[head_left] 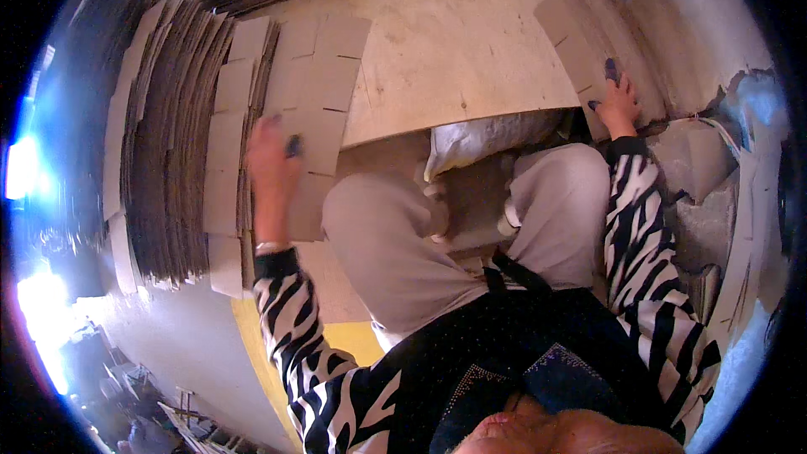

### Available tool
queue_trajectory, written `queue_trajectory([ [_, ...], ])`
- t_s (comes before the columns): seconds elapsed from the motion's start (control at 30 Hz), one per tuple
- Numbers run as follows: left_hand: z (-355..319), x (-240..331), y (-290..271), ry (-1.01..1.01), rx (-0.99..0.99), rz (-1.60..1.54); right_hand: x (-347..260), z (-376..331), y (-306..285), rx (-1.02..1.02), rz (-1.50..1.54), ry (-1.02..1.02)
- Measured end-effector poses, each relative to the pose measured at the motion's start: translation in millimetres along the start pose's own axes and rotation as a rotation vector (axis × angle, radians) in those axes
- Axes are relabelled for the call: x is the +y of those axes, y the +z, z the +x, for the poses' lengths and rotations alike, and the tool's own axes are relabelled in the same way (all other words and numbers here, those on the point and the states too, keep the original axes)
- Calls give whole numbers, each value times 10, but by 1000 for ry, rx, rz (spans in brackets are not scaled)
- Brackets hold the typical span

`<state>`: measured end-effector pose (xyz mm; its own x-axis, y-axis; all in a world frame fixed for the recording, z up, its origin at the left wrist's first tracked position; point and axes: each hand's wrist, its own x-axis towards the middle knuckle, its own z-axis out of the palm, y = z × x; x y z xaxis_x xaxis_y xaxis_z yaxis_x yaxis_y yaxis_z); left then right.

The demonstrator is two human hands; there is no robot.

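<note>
The left hand (276,158), blurred, is over a slotted cardboard sheet (316,76); the right hand (619,107) spreads over right-side cardboard pieces (575,29)

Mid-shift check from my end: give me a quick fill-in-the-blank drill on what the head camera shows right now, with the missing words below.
1. The left hand is over slotted brown sheets made of ____.
2. The right hand is at more brown sheets, on the wooden board's ____ side.
3. The sack below the board's near edge is ____ in colour.
4. Pale stripes on the sleeves alternate with ____ ones.

Missing words: cardboard; right; white; black.
</note>
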<state>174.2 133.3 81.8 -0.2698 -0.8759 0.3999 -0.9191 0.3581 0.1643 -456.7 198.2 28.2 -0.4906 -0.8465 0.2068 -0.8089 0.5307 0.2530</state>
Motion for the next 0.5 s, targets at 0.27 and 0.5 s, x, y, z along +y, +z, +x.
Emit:
queue_trajectory([
  [0.27,438,815,1056,-125,-176,304,317,345,-245,92,246,-24],
  [0.5,-190,996,1112,99,-228,207,-801,24,-1308,218,736,-376],
])
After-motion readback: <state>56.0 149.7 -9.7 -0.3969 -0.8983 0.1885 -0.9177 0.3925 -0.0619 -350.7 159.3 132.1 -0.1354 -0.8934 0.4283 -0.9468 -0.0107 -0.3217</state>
